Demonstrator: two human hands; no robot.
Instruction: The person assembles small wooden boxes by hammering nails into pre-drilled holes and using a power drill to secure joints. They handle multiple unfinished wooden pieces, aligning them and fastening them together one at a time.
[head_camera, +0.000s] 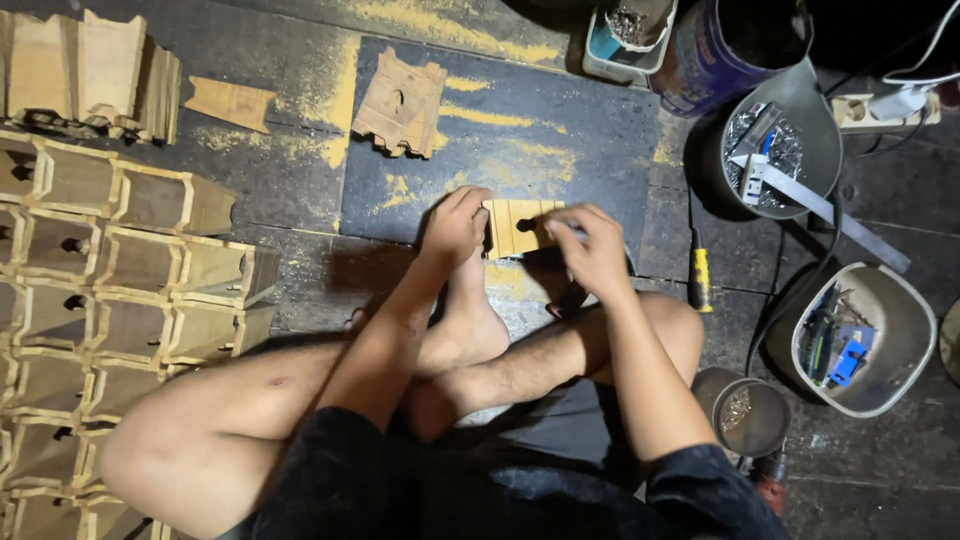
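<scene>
Wooden panel (520, 226): pale, matt, raw-cut. Stacked wooden boxes (120, 290): unfinished, rough edges. Floor (560, 120): dark, matt, dusted with yellow sawdust. Far-right bowl (815, 130): dull grey metal.

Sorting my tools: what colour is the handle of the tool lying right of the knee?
Yellow handle, seen in the head view.

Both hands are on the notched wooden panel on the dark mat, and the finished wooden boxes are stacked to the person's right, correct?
Not quite. In the head view both the left hand and right hand are on the wooden panel on the dark mat, but the wooden boxes are stacked to the person's left.
</scene>
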